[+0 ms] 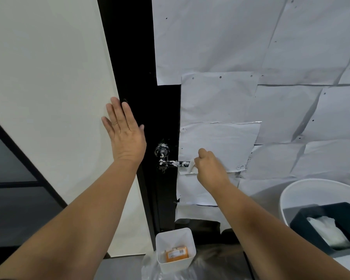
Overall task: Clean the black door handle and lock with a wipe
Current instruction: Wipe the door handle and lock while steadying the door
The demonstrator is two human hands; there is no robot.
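Right hand [209, 168] pinches a white wipe [191, 167] around the right end of the black door handle [175, 163], which is smeared white. Left hand [124, 132], fingers straight, presses flat against the door frame [133, 57], left of the lock [162, 150].

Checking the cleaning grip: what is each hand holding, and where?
The right hand pinches a white crumpled wipe against the free end of the smeared black lever handle. The left hand holds nothing, lying flat.

Pale wall [49, 77], paper-covered door [251, 47], white bin [175, 249] on grey floor [125, 267].
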